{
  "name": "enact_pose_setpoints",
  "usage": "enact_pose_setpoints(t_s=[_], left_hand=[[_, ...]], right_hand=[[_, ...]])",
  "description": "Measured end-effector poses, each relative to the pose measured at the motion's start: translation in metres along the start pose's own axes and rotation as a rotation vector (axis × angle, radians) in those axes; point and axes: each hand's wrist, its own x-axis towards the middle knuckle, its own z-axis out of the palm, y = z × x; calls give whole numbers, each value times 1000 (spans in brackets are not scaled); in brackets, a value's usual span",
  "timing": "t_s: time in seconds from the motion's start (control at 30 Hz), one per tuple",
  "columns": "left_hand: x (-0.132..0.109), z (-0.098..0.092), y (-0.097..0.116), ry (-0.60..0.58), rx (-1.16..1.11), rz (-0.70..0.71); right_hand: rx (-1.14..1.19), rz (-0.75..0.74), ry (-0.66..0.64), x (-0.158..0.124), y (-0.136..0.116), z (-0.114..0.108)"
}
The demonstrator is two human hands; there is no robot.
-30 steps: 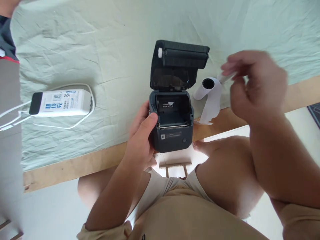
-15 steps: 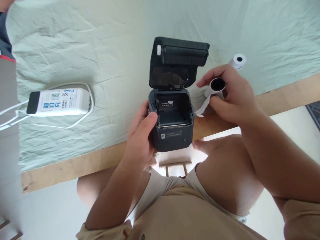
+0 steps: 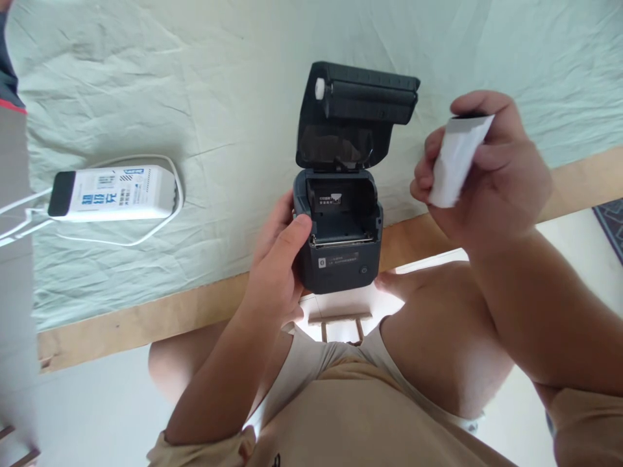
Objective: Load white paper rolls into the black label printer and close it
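Observation:
A dark label printer (image 3: 341,259) is at the table's front edge with its lid (image 3: 360,110) raised and its paper bay bare inside. My left hand (image 3: 280,259) grips the printer's left side, thumb on top of the rim. To the right of the printer and apart from it, my right hand (image 3: 501,168) is closed around a white paper roll (image 3: 457,162). The roll is tilted, with a dark core edge at its top and smooth paper facing me. Part of the roll is hidden by my fingers.
A white power strip (image 3: 117,194) with white cables lies on the left of the pale green cloth (image 3: 219,117). The wooden table edge (image 3: 146,311) runs in front of my legs. At the upper left, part of another person's dark sleeve (image 3: 8,71) shows.
My right hand has lifted the paper roll up and to the right, turning it; its crumpled loose end no longer shows. The second roll behind is out of sight. The printer shifted slightly right.

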Motion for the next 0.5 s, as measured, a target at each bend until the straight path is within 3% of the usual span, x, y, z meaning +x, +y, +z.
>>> enact_pose_setpoints(t_s=[0.07, 0.17, 0.37, 0.5], left_hand=[[0, 0, 0, -7, 5, 1], [-1, -1, 0, -17, 25, 0], [0, -1, -1, 24, 25, -3], [1, -2, -3, 10, 31, 30]], right_hand=[[110, 35, 37, -1, -2, 6], [84, 19, 94, -6, -2, 15], [-32, -22, -41, -11, -2, 16], [-116, 17, -50, -12, -5, 17]])
